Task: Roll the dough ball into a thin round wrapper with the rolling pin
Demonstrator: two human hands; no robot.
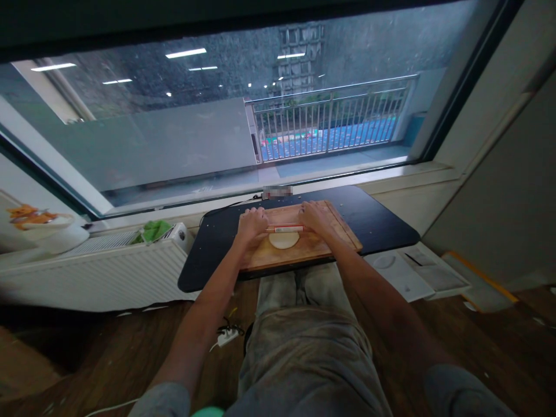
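A wooden board (pixel 334 240) lies on a small black table (pixel 382 223) by the window. On the board sits a flat, pale round of dough (pixel 284 240). A thin rolling pin (pixel 287 229) with a red and white middle lies across the dough's far edge. My left hand (pixel 251 223) rests palm down on the pin's left end, fingers curled over it. My right hand (pixel 316 216) presses on the pin's right end in the same way. Both forearms reach forward over my lap.
A white radiator (pixel 87 272) with a green cloth (pixel 152 230) on top stands left of the table. White papers (pixel 403 275) lie on the wooden floor to the right. A power strip (pixel 227 336) and cable sit on the floor under the table.
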